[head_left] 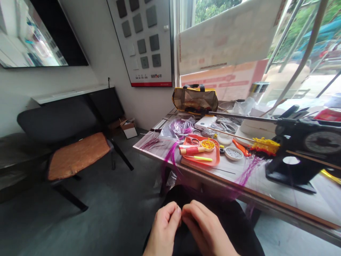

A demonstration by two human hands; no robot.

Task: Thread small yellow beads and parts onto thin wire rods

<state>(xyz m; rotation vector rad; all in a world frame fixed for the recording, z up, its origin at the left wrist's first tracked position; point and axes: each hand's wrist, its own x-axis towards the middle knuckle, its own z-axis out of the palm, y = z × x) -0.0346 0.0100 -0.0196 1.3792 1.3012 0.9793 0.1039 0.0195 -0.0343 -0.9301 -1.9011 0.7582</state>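
Note:
Above my lap, my left hand [165, 225] and my right hand [204, 224] meet, fingertips nearly touching. Both are closed in a pinch. Whatever lies between the fingers is too small or hidden to make out. Faint purple strands [247, 172] hang over the table edge beyond my hands, and another purple bundle [172, 154] droops at the table's left. Nearest on the table is an orange tray [216, 156]. On it lie a red-wrapped wooden roller [191, 150], a yellow-green pen-like tool [203, 158], scissors [195, 141] and a small bowl of yellow pieces [207, 144].
A white dish of grey beads [234, 153] and orange-handled pliers [241, 147] sit right of the tray. A black machine [306, 153] with a long rod stands at the right. Behind are a mesh bag [195, 99] and plastic bags [177, 128]. A chair [78, 154] stands left.

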